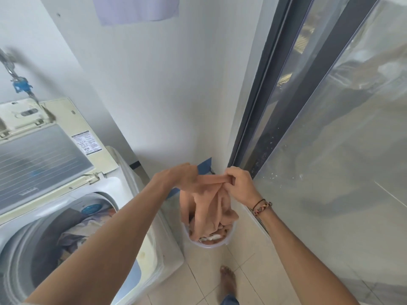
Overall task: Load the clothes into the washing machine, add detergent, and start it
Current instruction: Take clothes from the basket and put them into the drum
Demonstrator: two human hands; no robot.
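A peach-coloured garment [209, 203] hangs from both my hands above a pale plastic laundry basket [229, 239] on the floor. My left hand [180, 176] and my right hand [241, 183] each pinch its top edge, close together. The garment's lower end still lies in the basket among other clothes [212, 237]. At the left stands a top-loading washing machine [123, 188] with its lid [41, 155] raised. Several garments [77, 230] lie inside the drum.
A white wall corner rises behind the basket. A dark-framed glass sliding door [319, 128] runs along the right. A hose with a blue fitting [21, 84] hangs above the machine. My bare foot [228, 280] stands on the tiled floor near the basket.
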